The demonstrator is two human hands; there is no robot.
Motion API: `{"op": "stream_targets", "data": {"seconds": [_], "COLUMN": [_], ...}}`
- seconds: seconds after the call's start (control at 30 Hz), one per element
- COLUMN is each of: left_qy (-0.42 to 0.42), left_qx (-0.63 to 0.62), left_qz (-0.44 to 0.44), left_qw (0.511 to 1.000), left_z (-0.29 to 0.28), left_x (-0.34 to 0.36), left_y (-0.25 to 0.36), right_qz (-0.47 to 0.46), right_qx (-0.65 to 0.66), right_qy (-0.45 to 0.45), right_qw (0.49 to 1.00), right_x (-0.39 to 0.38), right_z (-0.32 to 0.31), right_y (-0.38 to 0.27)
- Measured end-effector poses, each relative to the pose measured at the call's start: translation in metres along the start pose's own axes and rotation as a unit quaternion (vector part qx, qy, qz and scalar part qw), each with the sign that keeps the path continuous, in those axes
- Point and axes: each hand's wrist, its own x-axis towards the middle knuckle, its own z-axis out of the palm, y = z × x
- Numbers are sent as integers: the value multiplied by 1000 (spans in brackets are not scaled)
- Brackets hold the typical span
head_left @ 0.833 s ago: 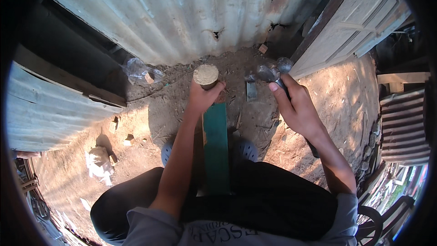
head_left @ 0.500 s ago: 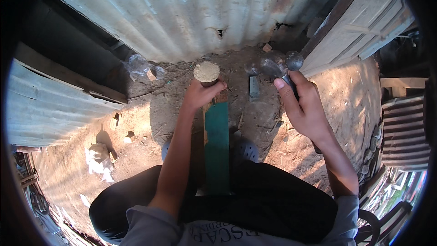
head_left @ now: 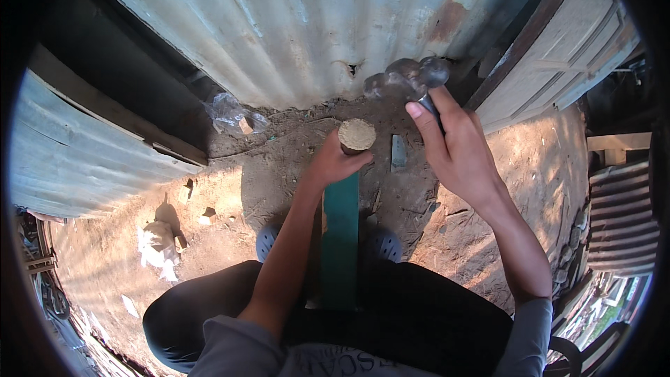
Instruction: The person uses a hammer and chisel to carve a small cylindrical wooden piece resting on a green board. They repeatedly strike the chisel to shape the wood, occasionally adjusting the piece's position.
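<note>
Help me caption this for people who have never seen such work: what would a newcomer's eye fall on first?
Probably the metal hammer, its head blurred, gripped in the right hand right of centre. Next comes the pale-topped round piece near the middle, held by the left hand at the far end of a green board between the legs. Beyond them, a corrugated metal wall fills the top.

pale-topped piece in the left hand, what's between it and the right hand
In the head view, a small grey-green block lies on the ground between the pale-topped piece and the right hand.
</note>
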Motion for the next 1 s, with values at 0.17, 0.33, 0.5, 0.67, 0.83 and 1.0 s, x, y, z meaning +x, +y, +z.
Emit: {"op": "stream_targets", "data": {"seconds": [0.17, 0.33, 0.5, 0.67, 0.83, 1.0], "left_qy": [-27, -8, 0, -39, -23, -87], "left_qx": [-9, -35, -10, 15, 5, 25], "left_qz": [-60, -41, -74, 5, -72, -86], "left_qw": [998, 999, 997, 999, 997, 992], "left_z": [6, 10, 14, 15, 17, 17], "left_x": [8, 4, -2, 6, -1, 12], "left_y": [1, 4, 8, 7, 17, 18], "right_qz": [23, 3, 56, 0, 56, -18], "right_qx": [33, -10, 76, -43, 52, -12], "right_qy": [47, -41, 114, -9, 89, 13], "right_qw": [998, 999, 989, 999, 993, 1000], "right_x": [-8, -10, -22, -25, -29, -35], "right_z": [9, 7, 6, 19, 3, 19], "right_y": [9, 15, 15, 36, 19, 45]}}
